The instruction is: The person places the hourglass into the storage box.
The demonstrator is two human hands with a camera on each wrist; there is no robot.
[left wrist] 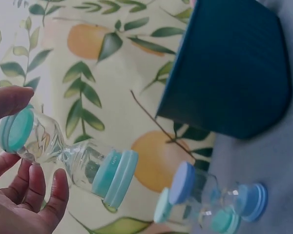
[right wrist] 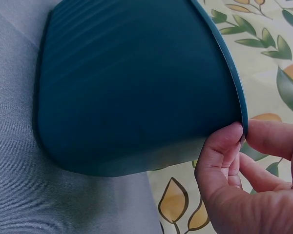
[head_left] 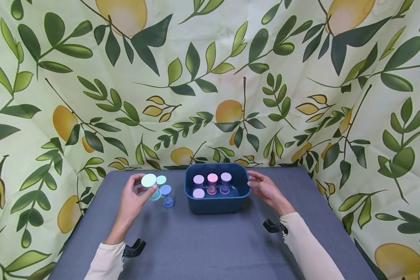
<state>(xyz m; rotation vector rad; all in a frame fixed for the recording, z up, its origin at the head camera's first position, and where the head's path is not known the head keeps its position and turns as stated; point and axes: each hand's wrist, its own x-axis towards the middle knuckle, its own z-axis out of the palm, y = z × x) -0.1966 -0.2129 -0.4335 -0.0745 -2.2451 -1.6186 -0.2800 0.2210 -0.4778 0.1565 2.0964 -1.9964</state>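
Observation:
My left hand (head_left: pixel 135 198) grips a clear hourglass with teal end caps (left wrist: pixel 63 151), thumb and fingers around its upper end, tilted in the left wrist view. Just beyond it on the table stand a blue-capped hourglass (head_left: pixel 167 196) and a second teal-capped one (head_left: pixel 161 180), partly hidden. A dark blue bin (head_left: pixel 215 206) sits at the table's middle back. Its right rim is pinched between thumb and fingers of my right hand (head_left: pixel 266 189). Inside the bin are a pink hourglass (head_left: pixel 212 184), a purple one (head_left: pixel 225 184) and two lilac-capped ones (head_left: pixel 198 181).
A grey cloth covers the table (head_left: pixel 210 245). Behind and on both sides hangs a curtain (head_left: pixel 203 97) printed with leaves and lemons, close to the table's back edge. A black strap mount (head_left: pixel 134 249) is on each wrist.

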